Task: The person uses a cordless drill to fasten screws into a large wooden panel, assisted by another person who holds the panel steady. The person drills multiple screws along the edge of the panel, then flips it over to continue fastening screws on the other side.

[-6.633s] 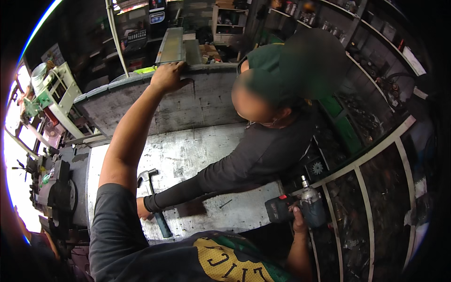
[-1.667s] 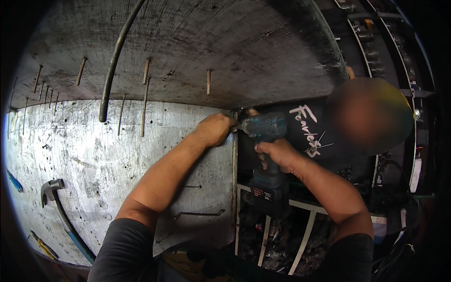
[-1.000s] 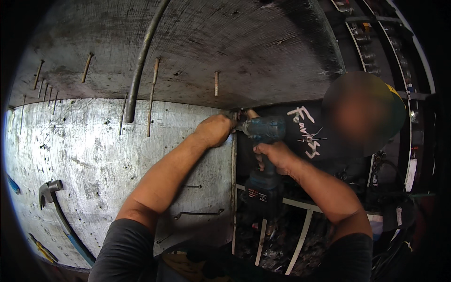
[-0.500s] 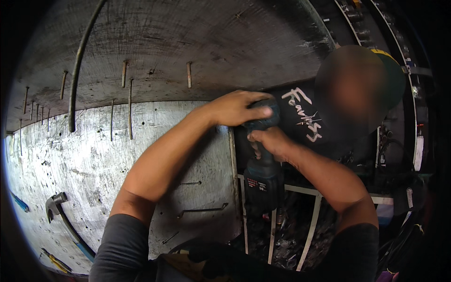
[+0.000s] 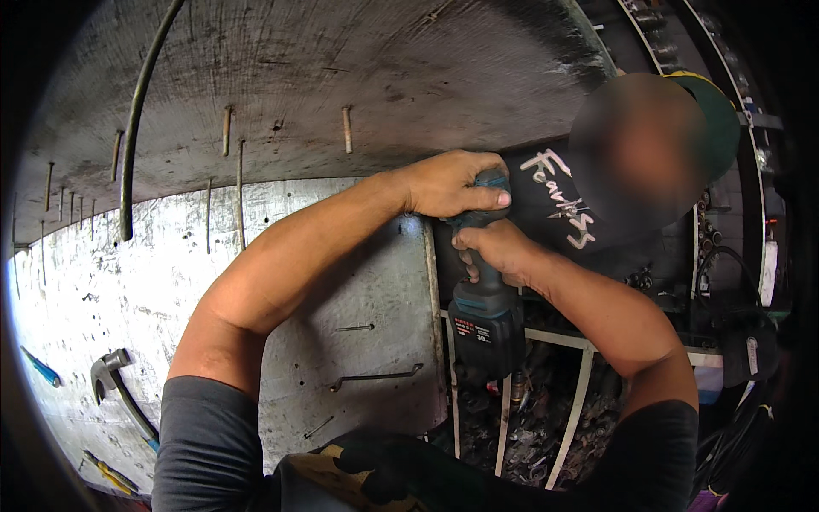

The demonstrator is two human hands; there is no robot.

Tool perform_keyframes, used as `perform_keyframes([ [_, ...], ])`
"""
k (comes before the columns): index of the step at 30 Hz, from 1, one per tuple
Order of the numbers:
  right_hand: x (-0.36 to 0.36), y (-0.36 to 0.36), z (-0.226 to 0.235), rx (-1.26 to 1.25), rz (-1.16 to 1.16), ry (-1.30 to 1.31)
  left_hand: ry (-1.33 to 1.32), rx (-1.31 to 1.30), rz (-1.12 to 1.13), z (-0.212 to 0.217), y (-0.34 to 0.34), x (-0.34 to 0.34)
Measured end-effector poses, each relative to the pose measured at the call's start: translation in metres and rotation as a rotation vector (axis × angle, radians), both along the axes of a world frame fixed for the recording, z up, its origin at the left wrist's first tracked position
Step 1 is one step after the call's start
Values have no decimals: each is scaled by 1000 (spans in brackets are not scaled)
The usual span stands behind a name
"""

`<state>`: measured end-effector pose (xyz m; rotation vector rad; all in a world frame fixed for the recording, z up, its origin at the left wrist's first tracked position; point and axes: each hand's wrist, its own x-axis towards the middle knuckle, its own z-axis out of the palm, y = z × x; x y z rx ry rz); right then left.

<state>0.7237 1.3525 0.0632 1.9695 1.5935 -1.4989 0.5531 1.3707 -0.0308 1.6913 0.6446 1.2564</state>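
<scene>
A dark teal-and-black cordless power tool [image 5: 488, 317] is held at the bench's right edge, its battery pack hanging toward me. It looks like an impact wrench or drill; its nose is hidden, so I cannot tell which. My right hand [image 5: 499, 247] wraps round its grip just above the battery. Over the tool's head lies my left hand [image 5: 452, 183], thumb on the near side and fingers curled across the top. Whatever the tool bears on is out of sight behind my hands and forearm.
On the metal bench [image 5: 358, 341] lie a claw hammer [image 5: 121, 388], a bent wrench [image 5: 375, 378], yellow-handled pliers [image 5: 111, 474] and loose bolts. Rods and pegs [image 5: 346, 130] stick out of the upright panel. Another person [image 5: 554, 200] is close at the right. A slatted rack [image 5: 567, 418] holds small scrap.
The view has shifted slightly, so the bench things sit a little differently. Both hands keep their hold on the tool, and its battery pack shows more sharply. The other person's head has moved little.
</scene>
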Motion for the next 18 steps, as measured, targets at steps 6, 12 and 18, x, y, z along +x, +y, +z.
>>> perform_keyframes([
  [6,1,-2,2,-38,-19,-16,-70,-31,16,-5,-4,4],
  [12,2,-1,4,-20,-13,-22,-94,-13,43,-7,-1,12],
  [18,9,1,-2,-49,-17,-13,-112,-55,14,-8,2,16],
])
